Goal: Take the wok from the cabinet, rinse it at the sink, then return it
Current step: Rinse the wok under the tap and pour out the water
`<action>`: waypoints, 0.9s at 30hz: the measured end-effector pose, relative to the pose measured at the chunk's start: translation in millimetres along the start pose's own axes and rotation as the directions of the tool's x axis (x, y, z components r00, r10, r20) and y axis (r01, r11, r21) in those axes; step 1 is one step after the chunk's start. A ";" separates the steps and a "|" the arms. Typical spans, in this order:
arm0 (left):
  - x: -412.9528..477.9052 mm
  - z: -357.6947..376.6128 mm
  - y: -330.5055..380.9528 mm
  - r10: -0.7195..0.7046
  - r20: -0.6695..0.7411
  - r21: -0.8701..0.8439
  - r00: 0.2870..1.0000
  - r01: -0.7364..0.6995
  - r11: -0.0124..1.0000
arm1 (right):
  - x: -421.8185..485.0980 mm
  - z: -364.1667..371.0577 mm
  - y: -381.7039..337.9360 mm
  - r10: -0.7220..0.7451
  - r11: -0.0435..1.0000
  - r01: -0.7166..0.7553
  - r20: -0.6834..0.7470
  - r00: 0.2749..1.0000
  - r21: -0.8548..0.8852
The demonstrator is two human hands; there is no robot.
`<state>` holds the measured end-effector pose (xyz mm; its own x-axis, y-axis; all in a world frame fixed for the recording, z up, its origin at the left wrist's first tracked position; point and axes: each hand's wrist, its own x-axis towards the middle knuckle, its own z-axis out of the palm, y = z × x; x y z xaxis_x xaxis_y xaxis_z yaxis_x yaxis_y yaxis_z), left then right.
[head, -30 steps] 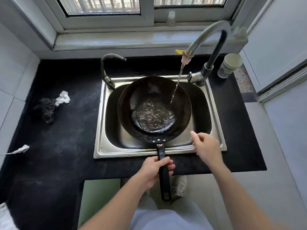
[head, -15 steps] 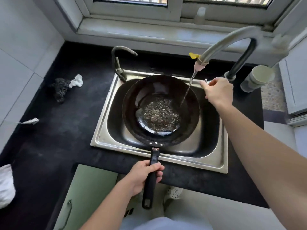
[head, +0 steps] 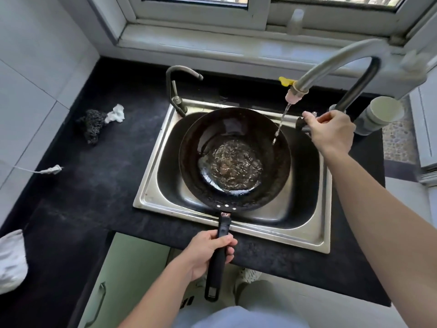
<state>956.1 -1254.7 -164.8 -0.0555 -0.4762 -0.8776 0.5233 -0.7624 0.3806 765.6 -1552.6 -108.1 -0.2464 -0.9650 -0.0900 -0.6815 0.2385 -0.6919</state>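
Note:
A black wok [head: 189, 162] rests over the steel sink [head: 151, 192], with a pool of rippling water in its bottom. My left hand [head: 205, 252] grips its long black handle [head: 216, 275] at the counter's front edge. A thin stream of water falls from the tall curved faucet [head: 331, 65] onto the wok's right inner wall. My right hand [head: 331, 133] is closed around the faucet lever at the sink's back right corner.
A smaller second tap [head: 176, 84] stands at the sink's back left. A dark scrubber [head: 92, 124] and white rag lie on the black counter [head: 94, 185] to the left. A grey cup [head: 378, 114] stands at the right. Green cabinet doors [head: 127, 280] are below.
My right hand has left the sink's front rim, reached up to the faucet's base and closed on the lever. The water stream has thinned. My left hand stays on the wok handle.

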 end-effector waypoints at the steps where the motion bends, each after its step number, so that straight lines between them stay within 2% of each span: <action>1: 0.2 -0.3 -0.1 0.001 0.003 0.000 1.000 -0.001 1.000 | -0.5 -0.2 0.3 0.012 1.000 -0.012 0.024 1.000 0.018; 4: -0.3 -0.9 1.1 0.004 0.015 0.015 1.000 -0.004 1.000 | 1.9 -2.0 8.3 -0.001 0.999 -0.002 0.084 0.997 0.033; 10: -2.1 -3.8 3.8 -0.019 0.049 0.050 0.999 0.016 0.999 | -40.0 -20.9 22.8 -0.051 0.996 0.061 0.151 0.987 -0.060; 20: -2.5 -6.4 8.2 -0.039 0.102 0.079 0.994 0.031 0.996 | -200.4 -33.6 48.7 -0.045 0.997 0.064 0.306 0.951 -0.053; 24: -3.4 -7.7 9.7 -0.016 0.123 0.127 0.992 0.000 0.992 | -275.6 -17.0 49.5 0.009 1.000 -0.013 0.398 0.917 0.008; 27: -4.4 -10.1 11.6 -0.002 0.136 0.178 0.991 -0.022 0.984 | -317.8 3.0 53.7 0.087 0.995 -0.103 0.526 0.846 0.002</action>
<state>971.1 -1257.0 -159.4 -0.1720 -0.5297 -0.8306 0.3644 -0.8175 0.4459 809.4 -1233.4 -118.8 0.0950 -0.8531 -0.5131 -0.6511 0.3366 -0.6802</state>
